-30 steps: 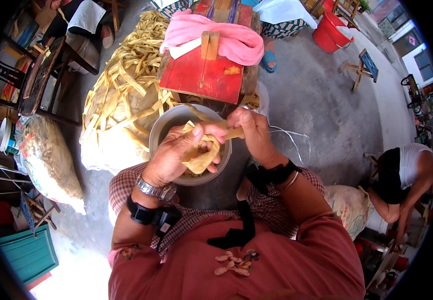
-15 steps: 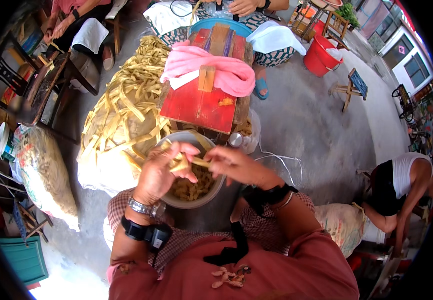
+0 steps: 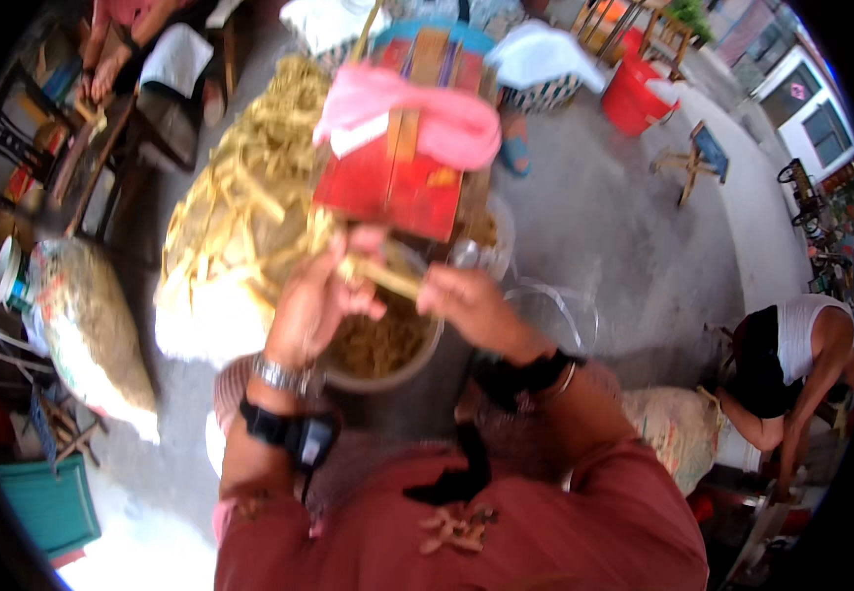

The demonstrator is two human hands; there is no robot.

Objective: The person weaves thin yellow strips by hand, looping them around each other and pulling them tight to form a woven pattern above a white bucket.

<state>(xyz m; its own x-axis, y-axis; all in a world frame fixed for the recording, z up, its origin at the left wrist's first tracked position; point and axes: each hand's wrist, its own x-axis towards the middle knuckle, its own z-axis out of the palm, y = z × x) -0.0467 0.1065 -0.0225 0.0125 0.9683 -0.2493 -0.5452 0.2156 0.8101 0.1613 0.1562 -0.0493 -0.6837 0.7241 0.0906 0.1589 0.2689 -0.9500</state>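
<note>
The right hand [image 3: 468, 303] pinches one end of a pale yellow strip [image 3: 387, 279], and the left hand [image 3: 310, 297] appears to grasp the other between thumb and fingers, though blur hides the exact contact. The strip hangs between them above the far part of a round bucket [image 3: 435, 347], which holds many short yellow pieces [image 3: 377, 347].

If the two hands pull unevenly, the strip could tear off-line or slip from the left fingers, whose grip looks the looser (a judgement, given the smear). A piece let go too far out might miss the rim and land on the floor [image 3: 604, 227].

The strip's long axis runs crosswise, left to right, its right end dipping a little toward the person; the left end points toward the heap of long strips [image 3: 249, 187]. That heap sits close beside the left hand, so a loose strand might snag there. Beyond the bucket stands the red tabletop [image 3: 387, 192], its near edge close enough for knuckles to knock, with a pink towel [image 3: 417, 113] across it.
</note>
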